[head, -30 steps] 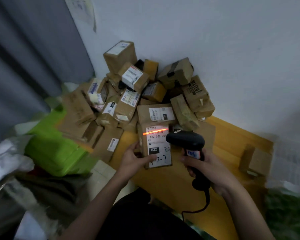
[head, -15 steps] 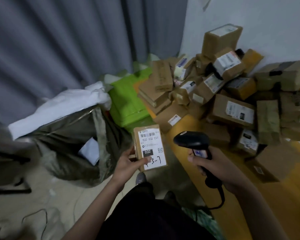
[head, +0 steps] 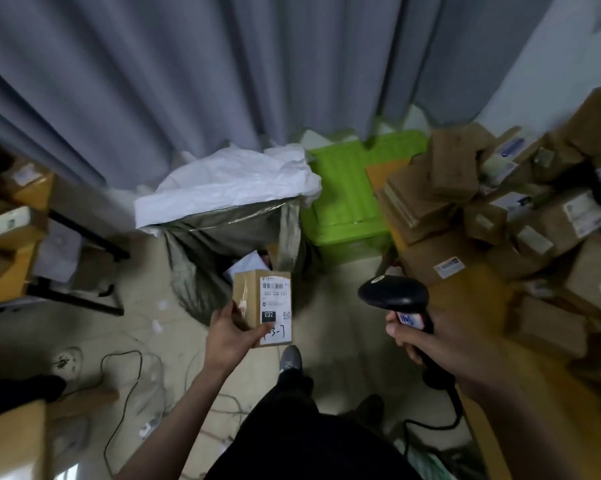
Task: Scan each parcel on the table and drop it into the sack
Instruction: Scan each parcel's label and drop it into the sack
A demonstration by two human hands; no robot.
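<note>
Head view: a person looks down at both bare hands, with a grey curtain filling the upper half of the scene.
Left hand: the left hand (head: 230,336) grips a small brown parcel (head: 261,308), fingers curled behind its left side and thumb pressed on the white label near the handwritten marks.
Parcel position: held in the air just below centre, its top edge overlapping the near lip of the sack (head: 229,233), which stands open on the floor at 12 o'clock from the parcel.
Right hand: the right hand (head: 430,337) wraps its fingers closed around the handle of a black barcode scanner (head: 394,296), held at 3 o'clock from the parcel and apart from it; no scan beam shows.
Remaining parcels: a heap of brown boxes (head: 500,209) lies on the wooden table (head: 479,420) at 2 o'clock, beside a bright green crate (head: 347,202).
Step in hand: judging by the pose, this parcel is on its way to the sack.
Next move: likely carry the box forward over the sack mouth, clear of the folded white liner, then let go.
Change from earlier: one second ago the parcel lay on the table under a red scan line; the view has since swung left from the heap to the sack, and the parcel has travelled with the left hand.
</note>
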